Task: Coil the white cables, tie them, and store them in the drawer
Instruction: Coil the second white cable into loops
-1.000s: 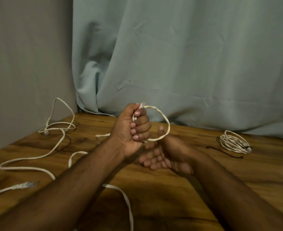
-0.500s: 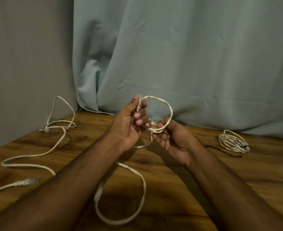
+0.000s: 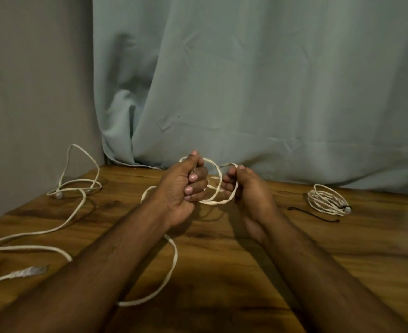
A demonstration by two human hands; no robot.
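Gripping the white cable at frame centre, your left hand is raised above the wooden table with fingers curled tight round the strands and the thumb pointing up; your right hand sits just beside it, thumb and fingers curled round the far side of the small loops, palm turned towards the left; both forearms run in from the lower corners and converge at the middle. The loops hang between the two hands, clear of the table; the slack drops below your left forearm, curves across the lower centre and trails over the left of the frame. A second, finished coil lies at mid right, with a black tie just beside it; a pale curtain fills the upper frame.
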